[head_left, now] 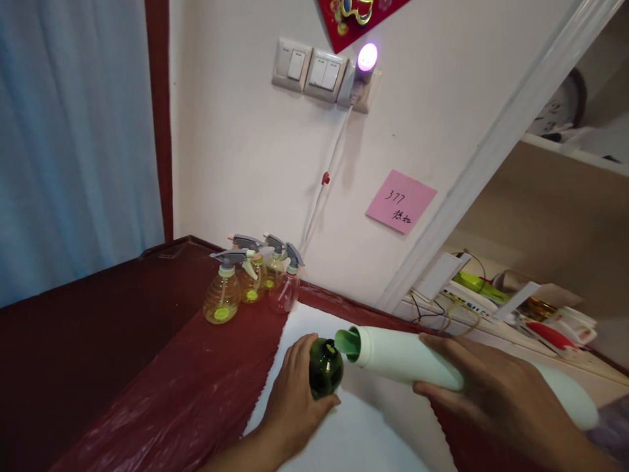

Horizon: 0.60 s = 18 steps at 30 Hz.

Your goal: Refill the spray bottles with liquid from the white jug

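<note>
My left hand (289,400) is wrapped round a small dark green bottle (325,367) with its top open, standing on a white sheet (354,432). My right hand (496,393) grips a large white bottle (407,357) tipped on its side. The white bottle's green spout (348,343) sits right at the green bottle's mouth. No liquid stream is visible.
Several clear spray bottles (253,278) with grey triggers and yellowish liquid stand at the back of the dark red table (147,367) by the wall. Cables, a white power strip (462,298) and clutter lie on a shelf at right. A pink note (400,201) hangs on the wall.
</note>
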Tool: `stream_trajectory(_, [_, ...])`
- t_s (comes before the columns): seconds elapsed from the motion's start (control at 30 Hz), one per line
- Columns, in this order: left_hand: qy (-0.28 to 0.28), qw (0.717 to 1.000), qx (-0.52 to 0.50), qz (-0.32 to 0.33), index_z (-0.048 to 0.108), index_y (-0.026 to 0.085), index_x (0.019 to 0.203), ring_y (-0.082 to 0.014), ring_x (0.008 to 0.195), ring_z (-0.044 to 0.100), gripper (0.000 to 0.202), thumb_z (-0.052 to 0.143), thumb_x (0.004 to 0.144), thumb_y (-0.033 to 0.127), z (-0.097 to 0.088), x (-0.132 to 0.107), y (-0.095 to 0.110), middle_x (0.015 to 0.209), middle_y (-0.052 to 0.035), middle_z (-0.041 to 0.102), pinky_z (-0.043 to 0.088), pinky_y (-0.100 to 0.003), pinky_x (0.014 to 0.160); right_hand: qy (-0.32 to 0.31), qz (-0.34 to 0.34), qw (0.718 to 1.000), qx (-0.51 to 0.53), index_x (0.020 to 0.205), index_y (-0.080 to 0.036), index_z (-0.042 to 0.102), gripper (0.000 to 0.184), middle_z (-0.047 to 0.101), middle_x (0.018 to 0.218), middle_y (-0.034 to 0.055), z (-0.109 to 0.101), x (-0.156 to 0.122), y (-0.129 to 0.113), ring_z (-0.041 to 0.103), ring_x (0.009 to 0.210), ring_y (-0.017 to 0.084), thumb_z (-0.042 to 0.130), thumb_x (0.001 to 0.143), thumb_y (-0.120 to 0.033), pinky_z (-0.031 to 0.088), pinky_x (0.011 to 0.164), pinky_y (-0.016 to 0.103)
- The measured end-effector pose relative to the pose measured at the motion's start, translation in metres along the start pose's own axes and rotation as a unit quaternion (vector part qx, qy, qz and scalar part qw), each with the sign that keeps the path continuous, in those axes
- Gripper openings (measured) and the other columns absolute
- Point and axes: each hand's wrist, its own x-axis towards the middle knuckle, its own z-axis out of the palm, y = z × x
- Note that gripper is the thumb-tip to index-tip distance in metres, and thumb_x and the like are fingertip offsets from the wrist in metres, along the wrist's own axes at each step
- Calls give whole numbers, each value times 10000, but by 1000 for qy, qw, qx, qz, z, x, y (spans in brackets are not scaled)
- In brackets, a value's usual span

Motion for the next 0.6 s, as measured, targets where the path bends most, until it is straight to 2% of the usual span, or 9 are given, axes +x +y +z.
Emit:
stream_trajectory(0.17, [-1, 1000, -3, -4, 396, 145, 1477, -295, 1475, 370, 896, 728, 645, 151, -1, 0, 1, 1558, -160, 439, 247, -523, 1287, -4, 4, 1000, -10, 1124, -224, 665, 515, 756, 771, 39, 3, -2, 0, 731, 585, 220, 446, 977, -667, 571, 461, 323])
stream_trajectory(0.6, [-3, 1000, -5, -13, 397, 140, 1478, -301, 1482, 363, 901, 725, 639, 143, -1, 1, 3, 1560, -165, 434, 235, -516, 1294, -3, -2, 1000, -10, 1111, -228, 660, 488, 759, 767, 35, 0, 1, 0, 737, 593, 229, 472, 971, -655, 561, 446, 319])
